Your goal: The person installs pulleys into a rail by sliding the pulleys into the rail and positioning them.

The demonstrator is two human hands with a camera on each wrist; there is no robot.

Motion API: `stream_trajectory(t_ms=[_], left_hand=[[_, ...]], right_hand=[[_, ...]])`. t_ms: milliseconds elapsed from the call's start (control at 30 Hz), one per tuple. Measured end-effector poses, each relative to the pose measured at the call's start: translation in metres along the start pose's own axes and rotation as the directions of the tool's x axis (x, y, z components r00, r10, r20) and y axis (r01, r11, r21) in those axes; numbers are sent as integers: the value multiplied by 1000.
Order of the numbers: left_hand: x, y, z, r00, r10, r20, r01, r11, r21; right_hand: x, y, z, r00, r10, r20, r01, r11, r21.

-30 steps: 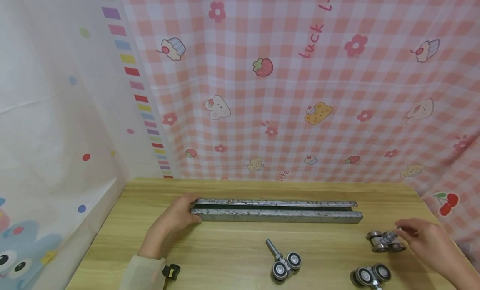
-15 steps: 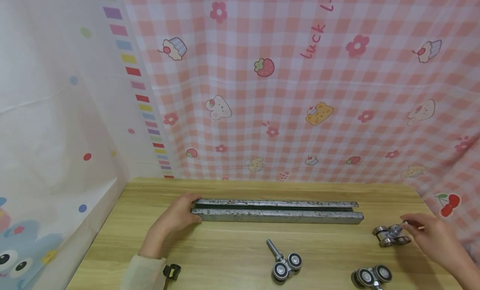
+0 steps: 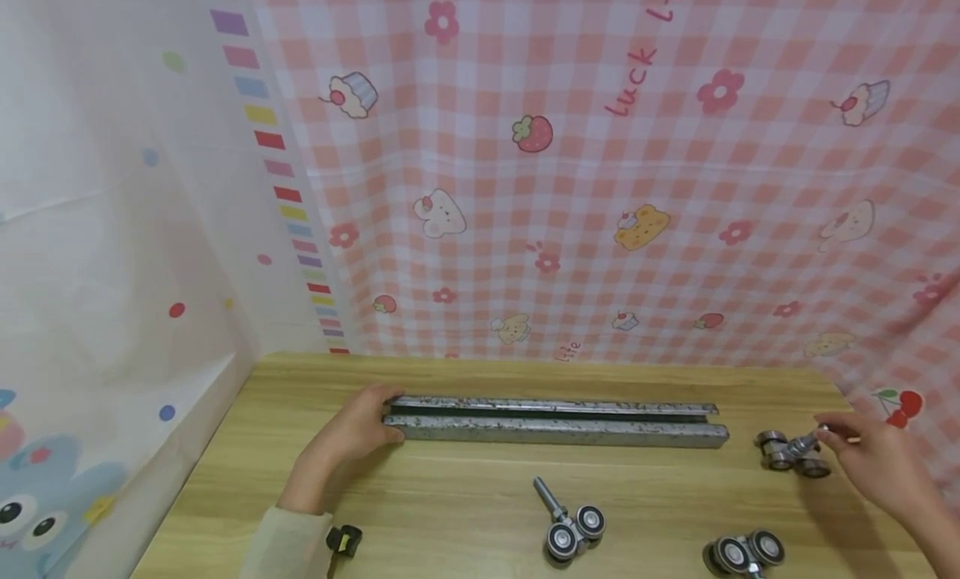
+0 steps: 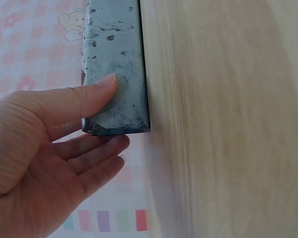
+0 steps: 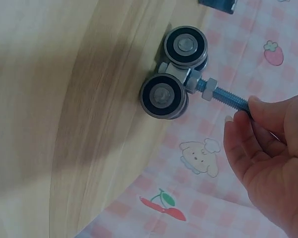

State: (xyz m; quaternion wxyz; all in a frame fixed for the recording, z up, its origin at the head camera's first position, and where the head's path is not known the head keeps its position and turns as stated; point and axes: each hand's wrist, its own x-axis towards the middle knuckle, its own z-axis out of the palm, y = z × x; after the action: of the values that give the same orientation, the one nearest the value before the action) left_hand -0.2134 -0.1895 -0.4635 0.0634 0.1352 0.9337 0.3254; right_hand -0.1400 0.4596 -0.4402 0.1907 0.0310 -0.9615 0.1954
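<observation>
My left hand (image 3: 352,429) grips the left end of a worn grey metal channel rail (image 3: 555,431), which lies across the table with its slot facing up. In the left wrist view the thumb presses the side of the rail (image 4: 116,59) and the other fingers are around its end. My right hand (image 3: 873,462) pinches the tip of the threaded bolt on a roller trolley (image 3: 787,454), right of the rail and apart from it. The right wrist view shows the trolley's wheels (image 5: 162,95) and the nuts on its bolt (image 5: 231,97).
A second roller trolley (image 3: 573,531) lies in front of the rail, its bolt pointing back left. Another trolley (image 3: 744,552) sits at the front right. A small black object (image 3: 345,541) is beside the left sleeve. A checked cloth (image 3: 555,187) hangs behind the wooden table (image 3: 465,496).
My right hand has moved the trolley back and to the right, and its bolt has tilted. My left hand stays on the rail's end.
</observation>
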Motion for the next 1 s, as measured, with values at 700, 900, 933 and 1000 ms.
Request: stream_trajectory(t_ms=[700, 900, 933, 1000], left_hand=[[0, 2, -1, 1000, 17, -4, -17, 1000, 10], [-1, 3, 0, 1000, 13, 1, -13, 1000, 2], [-1, 2, 0, 1000, 14, 2, -14, 1000, 3], [-1, 2, 0, 1000, 18, 5, -18, 1000, 4]], right_hand=[[15, 7, 4, 996, 78, 37, -77, 997, -18], [18, 1, 9, 997, 71, 38, -71, 997, 14], [18, 0, 10, 997, 65, 35, -66, 998, 25], [18, -1, 12, 999, 46, 22, -47, 998, 40]])
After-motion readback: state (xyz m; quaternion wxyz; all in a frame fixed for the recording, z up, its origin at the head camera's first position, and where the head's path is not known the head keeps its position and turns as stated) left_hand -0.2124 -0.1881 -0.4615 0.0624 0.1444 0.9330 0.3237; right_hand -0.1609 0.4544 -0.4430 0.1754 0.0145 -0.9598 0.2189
